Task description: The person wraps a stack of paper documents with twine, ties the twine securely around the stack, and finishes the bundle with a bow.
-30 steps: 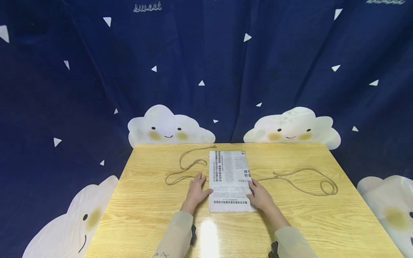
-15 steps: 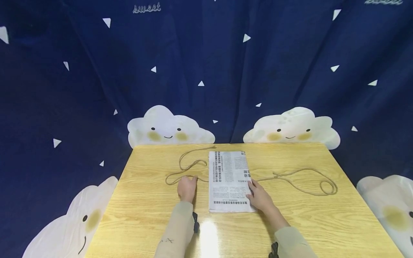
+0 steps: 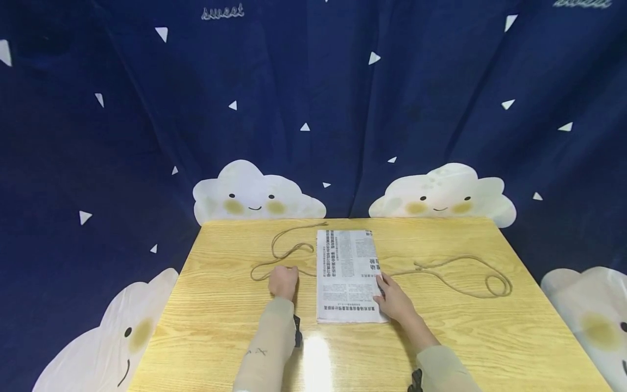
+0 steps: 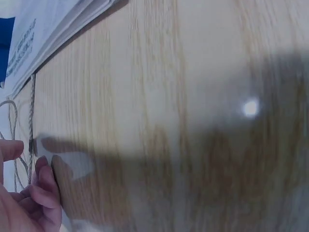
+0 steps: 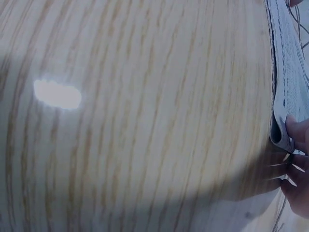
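Observation:
A folded newspaper stack (image 3: 345, 272) lies at the middle of the table, across a thin twisted cord (image 3: 308, 273) that comes out from under both its sides. Left of the stack, my left hand (image 3: 283, 282) is at the cord with its fingers curled round it; in the left wrist view the thumb (image 4: 12, 150) stands a little apart from the bent fingers (image 4: 46, 186). My right hand (image 3: 395, 298) grips the stack's lower right edge, thumb on top at the fold (image 5: 279, 133) and the other fingers lower down beside the edge.
The cord's left part winds toward the back of the wooden table (image 3: 220, 326). On the right its other part (image 3: 470, 258) spreads in a wide loop with a small curl. A dark blue curtain (image 3: 343, 109) with cloud figures hangs behind the table.
My left hand has left the newspaper's left edge, shifted slightly left, and curled its fingers at the cord. My right hand has stayed at the stack's right edge.

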Tool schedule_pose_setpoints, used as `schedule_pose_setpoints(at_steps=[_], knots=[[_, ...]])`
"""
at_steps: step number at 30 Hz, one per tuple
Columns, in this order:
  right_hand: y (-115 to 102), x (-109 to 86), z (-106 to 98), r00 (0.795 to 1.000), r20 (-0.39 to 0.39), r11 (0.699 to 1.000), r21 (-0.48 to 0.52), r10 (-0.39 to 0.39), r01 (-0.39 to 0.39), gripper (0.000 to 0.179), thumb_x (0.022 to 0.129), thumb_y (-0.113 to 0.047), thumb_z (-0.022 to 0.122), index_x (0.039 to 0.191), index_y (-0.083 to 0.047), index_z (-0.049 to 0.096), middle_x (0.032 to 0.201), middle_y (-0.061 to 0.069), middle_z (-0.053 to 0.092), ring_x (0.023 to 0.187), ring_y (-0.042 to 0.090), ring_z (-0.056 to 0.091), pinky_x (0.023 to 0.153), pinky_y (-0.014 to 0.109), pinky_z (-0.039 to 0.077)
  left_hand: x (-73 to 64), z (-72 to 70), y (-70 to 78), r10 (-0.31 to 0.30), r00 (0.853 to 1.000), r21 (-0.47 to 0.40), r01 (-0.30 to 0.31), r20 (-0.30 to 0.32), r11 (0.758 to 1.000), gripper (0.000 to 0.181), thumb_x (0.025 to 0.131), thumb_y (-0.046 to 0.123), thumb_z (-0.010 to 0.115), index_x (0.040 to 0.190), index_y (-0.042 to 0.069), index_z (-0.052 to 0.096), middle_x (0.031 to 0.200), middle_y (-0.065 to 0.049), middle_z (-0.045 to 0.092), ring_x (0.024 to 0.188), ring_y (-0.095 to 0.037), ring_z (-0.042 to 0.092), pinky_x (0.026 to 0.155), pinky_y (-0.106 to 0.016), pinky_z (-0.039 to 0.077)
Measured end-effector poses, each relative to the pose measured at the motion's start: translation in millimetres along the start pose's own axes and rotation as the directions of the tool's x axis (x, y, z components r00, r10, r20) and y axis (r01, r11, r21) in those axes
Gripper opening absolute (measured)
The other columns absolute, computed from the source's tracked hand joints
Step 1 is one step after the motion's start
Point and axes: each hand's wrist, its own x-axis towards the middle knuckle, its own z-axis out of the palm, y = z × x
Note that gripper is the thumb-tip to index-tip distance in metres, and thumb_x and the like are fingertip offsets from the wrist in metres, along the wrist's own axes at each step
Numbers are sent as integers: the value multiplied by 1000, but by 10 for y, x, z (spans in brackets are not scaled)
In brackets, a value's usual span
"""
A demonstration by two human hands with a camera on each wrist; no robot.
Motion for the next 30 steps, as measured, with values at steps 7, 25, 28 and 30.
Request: schedule_pose_setpoints(at_steps=[7,25,28,30], knots=[[0,-14,11,1000,-8,1000,9,-6,6,60,84,-16,64,133,6,39,141,25,30,125,44,33,101,53,31,6,-15,-12,-22,1000,-11,22,15,1000,33,78,21,58,49,8,49,52,-6,49,47,-18,42,37,-31,35],[14,-17,6,1000,-15,1000,15,-5,5,60,83,-16,64,133,6,39,142,25,29,126,45,31,101,54,31,-94,12,157,125,991,-49,-126,-40,991,11,75,-6,57,80,-14,61,82,-27,56,72,-39,59,60,-45,52],[8,-21,10,1000,-18,1000,23,-8,8,60,83,-15,64,133,6,39,142,25,29,126,45,32,101,54,30,-102,13,164,162,985,-58,-166,-62,984,6,73,-9,57,75,-11,61,76,-24,56,69,-39,59,58,-44,51],[8,-23,15,1000,-19,1000,23,-9,10,60,83,-15,64,133,6,39,142,25,29,126,44,32,102,53,30,-81,27,153,155,986,-125,-162,-59,979,7,72,-10,56,66,-7,57,64,-16,53,58,-29,54,50,-40,47]])
